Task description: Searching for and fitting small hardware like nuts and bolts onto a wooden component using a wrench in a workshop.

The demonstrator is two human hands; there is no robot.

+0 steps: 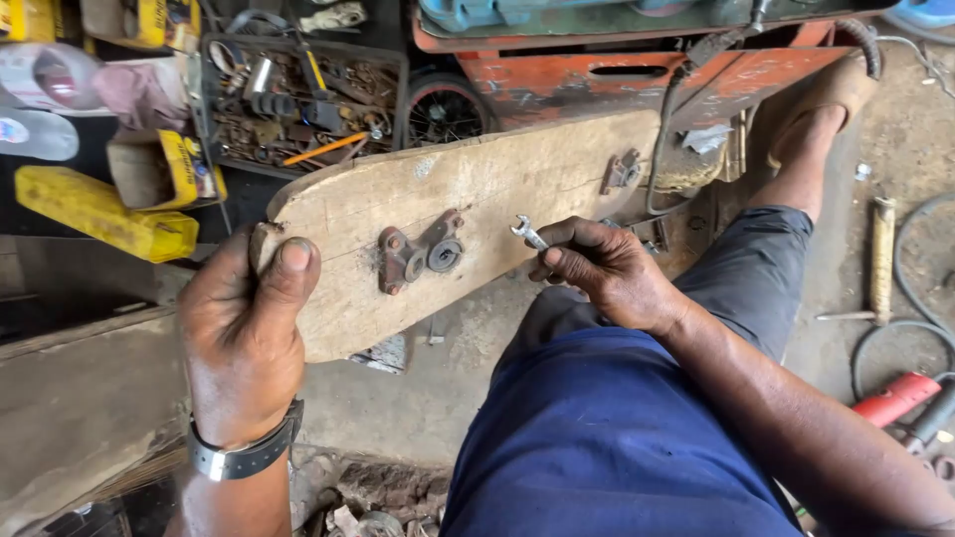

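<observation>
Cluttered workshop floor. My left hand (244, 333) clamps the pale, worn wooden plank (477, 214) at its nine o'clock end; my right hand (597, 268) pinches a small steel spanner (528, 234), three o'clock of the rusty bolted bracket (418, 254). I'd say bolt work; seating the spanner needs care.

A long yellow rectangular carton (104, 213) lies at the left edge, tilted, with dark print along its side; just above it stands an open yellow-and-brown cardboard box (164, 169), its flaps up, leaning against the dark metal parts tray (213, 109); at the top left corner a small yellow packet (25, 18) is cut by the frame; beside it, along the top edge, sits another open yellow cardboard box (144, 22) with dark markings; a white rounded container with a blue-and-red label (28, 131) lies at the far left.
</observation>
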